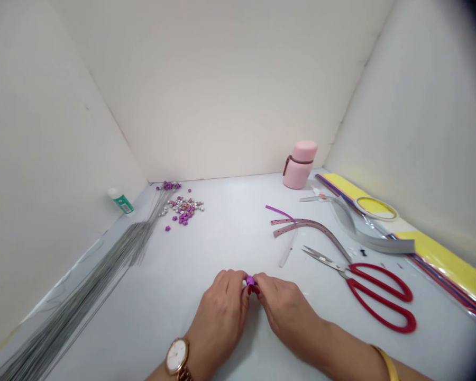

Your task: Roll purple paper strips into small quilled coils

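Well to the left of the left grip (pixel 224 301), we see a bundle of thin grey wires (pixel 103 275) along the counter (pixel 230 227), with a white and green glue stick (pixel 122 202) farther off by the side wall (pixel 35 159). Beyond the right grip (pixel 287 307), a pink bottle (pixel 299 166) stands near the back wall (pixel 230 95). To that grip's right we find red-handled scissors (pixel 344 269), and past them a pale tape ring (pixel 368 212) on yellow sheets (pixel 440 254).
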The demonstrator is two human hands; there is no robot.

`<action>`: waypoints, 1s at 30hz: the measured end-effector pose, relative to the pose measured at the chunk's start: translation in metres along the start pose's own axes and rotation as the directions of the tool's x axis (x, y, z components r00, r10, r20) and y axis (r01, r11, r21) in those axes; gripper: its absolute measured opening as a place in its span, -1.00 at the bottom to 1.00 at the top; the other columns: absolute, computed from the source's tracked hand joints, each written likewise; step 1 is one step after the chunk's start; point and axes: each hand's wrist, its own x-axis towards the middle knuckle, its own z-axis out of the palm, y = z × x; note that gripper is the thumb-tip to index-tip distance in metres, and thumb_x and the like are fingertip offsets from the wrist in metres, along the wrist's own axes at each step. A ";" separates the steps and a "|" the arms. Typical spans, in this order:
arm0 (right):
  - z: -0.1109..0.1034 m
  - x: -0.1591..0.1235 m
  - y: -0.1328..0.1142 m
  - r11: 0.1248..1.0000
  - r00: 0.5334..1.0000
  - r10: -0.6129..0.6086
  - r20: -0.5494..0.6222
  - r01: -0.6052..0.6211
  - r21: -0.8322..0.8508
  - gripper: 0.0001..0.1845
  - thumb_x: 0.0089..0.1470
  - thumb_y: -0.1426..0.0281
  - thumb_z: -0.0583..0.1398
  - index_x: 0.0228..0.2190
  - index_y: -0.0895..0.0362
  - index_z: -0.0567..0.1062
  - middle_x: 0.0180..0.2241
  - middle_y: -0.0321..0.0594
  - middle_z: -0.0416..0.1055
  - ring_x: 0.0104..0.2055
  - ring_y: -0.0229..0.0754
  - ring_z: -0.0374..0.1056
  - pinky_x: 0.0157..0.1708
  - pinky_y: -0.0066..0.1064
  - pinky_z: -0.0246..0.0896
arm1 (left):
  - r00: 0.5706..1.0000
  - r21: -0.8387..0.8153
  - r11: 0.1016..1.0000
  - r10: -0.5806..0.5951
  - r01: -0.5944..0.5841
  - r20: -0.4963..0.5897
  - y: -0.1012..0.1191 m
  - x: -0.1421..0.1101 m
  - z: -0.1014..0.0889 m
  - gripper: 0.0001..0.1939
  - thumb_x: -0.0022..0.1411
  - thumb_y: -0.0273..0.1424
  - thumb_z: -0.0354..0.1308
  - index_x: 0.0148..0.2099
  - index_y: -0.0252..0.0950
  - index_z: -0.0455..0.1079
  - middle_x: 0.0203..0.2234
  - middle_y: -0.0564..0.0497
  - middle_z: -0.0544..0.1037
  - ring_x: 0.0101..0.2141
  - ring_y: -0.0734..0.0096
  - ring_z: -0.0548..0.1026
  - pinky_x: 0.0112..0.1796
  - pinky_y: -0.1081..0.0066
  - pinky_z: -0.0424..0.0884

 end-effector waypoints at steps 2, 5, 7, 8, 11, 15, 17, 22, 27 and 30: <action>0.000 0.000 0.000 1.000 1.000 -0.002 0.014 0.002 0.002 -0.79 0.01 0.64 -0.10 -0.47 0.11 0.19 -0.60 -0.28 0.28 -0.59 -0.24 0.17 -0.57 -0.46 -0.01 | 0.999 0.075 0.997 -0.011 0.007 0.048 -0.001 0.001 -0.001 -0.82 0.22 -0.52 -0.18 -0.28 -0.29 0.24 -0.43 -0.05 0.40 -0.42 0.29 0.35 -0.40 0.31 0.32; 0.000 -0.001 0.000 1.000 0.999 0.004 0.053 -0.005 0.006 -0.80 0.01 0.64 -0.09 -0.47 0.11 0.18 -0.59 -0.27 0.28 -0.58 -0.24 0.18 -0.56 -0.46 0.00 | 0.996 0.160 0.987 -0.019 0.005 0.089 -0.002 0.002 -0.002 -0.82 0.23 -0.50 -0.19 -0.34 -0.28 0.22 -0.47 -0.02 0.39 -0.45 0.30 0.35 -0.44 0.33 0.30; 0.000 -0.002 0.001 1.000 0.996 0.009 0.083 -0.011 0.019 -0.80 0.02 0.63 -0.09 -0.46 0.12 0.18 -0.57 -0.26 0.29 -0.57 -0.24 0.18 -0.55 -0.47 0.01 | 0.994 0.189 0.982 -0.005 -0.017 0.113 -0.003 0.002 -0.003 -0.82 0.23 -0.49 -0.20 -0.36 -0.28 0.20 -0.48 -0.01 0.38 -0.46 0.30 0.34 -0.45 0.33 0.28; 0.000 -0.002 0.001 1.000 0.995 0.010 0.097 -0.013 0.029 -0.81 0.02 0.63 -0.09 -0.46 0.12 0.18 -0.57 -0.25 0.30 -0.56 -0.24 0.19 -0.55 -0.46 0.02 | 0.992 0.193 0.981 0.009 -0.034 0.126 -0.003 0.002 -0.003 -0.81 0.23 -0.49 -0.20 -0.36 -0.28 0.20 -0.49 0.00 0.38 -0.47 0.31 0.34 -0.46 0.34 0.28; 0.000 -0.004 0.002 0.998 0.991 0.024 0.129 -0.031 0.055 -0.82 0.03 0.62 -0.08 -0.45 0.13 0.19 -0.55 -0.22 0.32 -0.54 -0.22 0.21 -0.53 -0.45 0.04 | 0.987 0.178 0.981 0.048 -0.075 0.151 -0.004 0.003 -0.003 -0.82 0.23 -0.49 -0.20 -0.36 -0.28 0.19 -0.48 0.00 0.38 -0.47 0.33 0.33 -0.45 0.35 0.27; -0.003 -0.003 0.002 0.993 0.984 0.053 0.168 -0.069 0.094 -0.83 0.05 0.61 -0.09 -0.45 0.13 0.19 -0.53 -0.22 0.33 -0.52 -0.22 0.23 -0.51 -0.45 0.06 | 0.988 0.205 0.975 0.053 -0.082 0.146 -0.003 0.004 -0.001 -0.82 0.23 -0.50 -0.20 -0.36 -0.30 0.19 -0.51 0.00 0.37 -0.49 0.33 0.33 -0.48 0.36 0.25; -0.005 -0.003 0.002 0.989 0.981 0.056 0.184 -0.079 0.121 -0.83 0.07 0.59 -0.09 -0.44 0.13 0.19 -0.52 -0.22 0.33 -0.51 -0.22 0.24 -0.49 -0.45 0.07 | 0.989 0.221 0.971 0.055 -0.085 0.141 -0.003 0.003 0.000 -0.82 0.23 -0.51 -0.20 -0.37 -0.30 0.19 -0.52 0.00 0.36 -0.51 0.34 0.32 -0.49 0.37 0.25; -0.005 -0.002 0.002 0.989 0.984 0.034 0.174 -0.057 0.133 -0.82 0.05 0.61 -0.09 -0.45 0.13 0.21 -0.51 -0.22 0.34 -0.50 -0.23 0.24 -0.48 -0.46 0.08 | 0.991 0.237 0.968 0.060 -0.087 0.118 -0.003 0.002 0.004 -0.84 0.21 -0.52 -0.17 -0.39 -0.28 0.18 -0.53 0.02 0.37 -0.53 0.38 0.31 -0.50 0.41 0.23; -0.002 -0.003 0.001 0.995 0.990 0.032 0.137 -0.045 0.091 -0.82 0.00 0.63 -0.07 -0.46 0.15 0.22 -0.54 -0.22 0.34 -0.52 -0.23 0.23 -0.51 -0.46 0.09 | 0.998 0.263 0.964 0.036 -0.050 0.058 -0.001 0.002 0.009 -0.83 0.18 -0.55 -0.15 -0.43 -0.28 0.19 -0.57 0.03 0.35 -0.56 0.38 0.29 -0.53 0.41 0.23; 0.001 -0.005 -0.001 0.998 0.993 0.036 0.114 -0.042 0.053 -0.82 -0.04 0.65 -0.05 -0.46 0.15 0.23 -0.54 -0.22 0.34 -0.53 -0.22 0.24 -0.52 -0.45 0.08 | 0.999 0.247 0.969 0.015 -0.023 0.038 -0.001 0.001 0.012 -0.82 0.17 -0.56 -0.15 -0.42 -0.28 0.19 -0.57 0.03 0.34 -0.56 0.37 0.30 -0.52 0.40 0.24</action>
